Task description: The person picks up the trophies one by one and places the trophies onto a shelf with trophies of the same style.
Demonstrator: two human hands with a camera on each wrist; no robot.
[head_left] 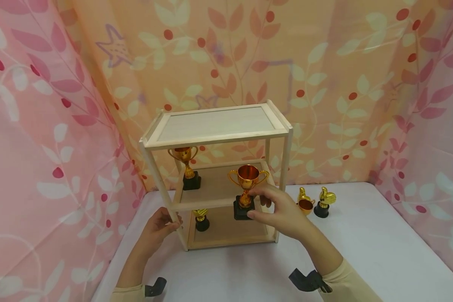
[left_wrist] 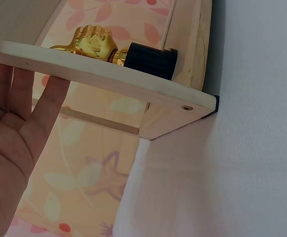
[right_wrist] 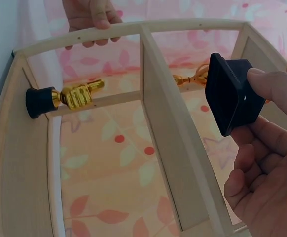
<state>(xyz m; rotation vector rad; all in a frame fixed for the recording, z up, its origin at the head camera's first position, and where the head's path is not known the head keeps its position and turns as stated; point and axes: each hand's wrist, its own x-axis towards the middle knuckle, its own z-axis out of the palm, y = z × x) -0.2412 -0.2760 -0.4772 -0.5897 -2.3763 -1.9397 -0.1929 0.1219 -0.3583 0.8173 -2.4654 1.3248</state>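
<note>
My right hand point(head_left: 281, 209) pinches a gold trophy cup point(head_left: 248, 176) by its black base and stem, upright in front of the wooden shelf point(head_left: 226, 205). In the right wrist view the square black base point(right_wrist: 234, 94) lies between thumb and fingers. My left hand point(head_left: 156, 230) grips the shelf's front left post, thumb on one side and fingers on the other. A second gold trophy cup point(head_left: 184, 157) stands on the middle board at the left. Below it, on the bottom board, is a gold thumbs-up trophy point(head_left: 201, 220) with a round black base.
On the white table point(head_left: 362, 247), right of the shelf, stand a gold thumbs-up trophy point(head_left: 324, 201), another gold trophy cup point(head_left: 305, 205) and a further gold figure point(head_left: 303, 193) behind it. Floral curtains point(head_left: 324, 84) enclose the back and both sides.
</note>
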